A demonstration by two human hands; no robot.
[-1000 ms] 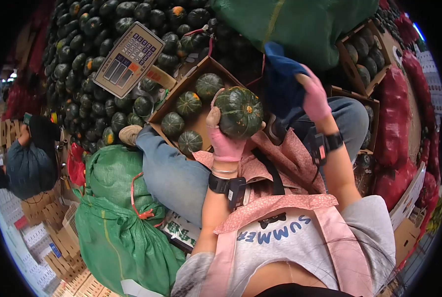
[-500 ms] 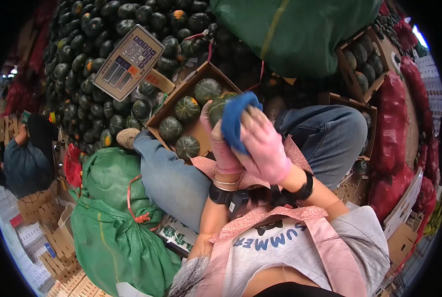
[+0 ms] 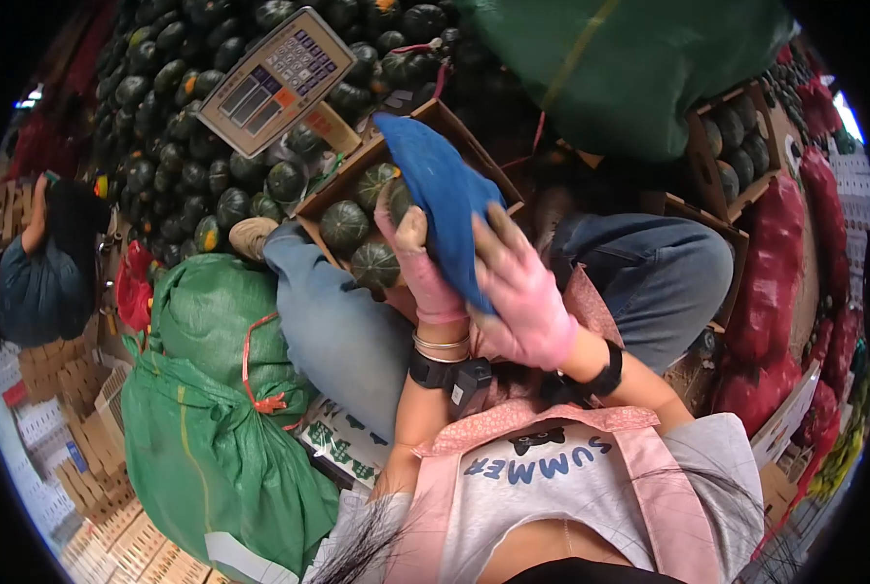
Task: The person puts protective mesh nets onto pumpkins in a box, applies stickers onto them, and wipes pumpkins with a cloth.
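Both hands wear pink gloves with soiled fingertips. My left hand (image 3: 423, 255) is wrapped round a green pumpkin, mostly hidden behind a blue cloth (image 3: 446, 195). On the right side, my right hand (image 3: 520, 287) presses the cloth against the pumpkin. Part of the held pumpkin (image 3: 399, 202) shows between my left fingers and the cloth. Beneath and beyond the hands is an open cardboard box (image 3: 472, 146) with several green pumpkins, among them one at its near left (image 3: 344, 226).
A scale display (image 3: 277, 82) stands beyond the box, before a large pile of pumpkins (image 3: 177, 127). Green sacks (image 3: 225, 438) lie at left, red net bags (image 3: 766, 282) at right. Another person (image 3: 47, 277) is at far left.
My right hand has brought the blue cloth from the right onto the pumpkin, and the cloth now spreads upward over it. The view has shifted slightly.
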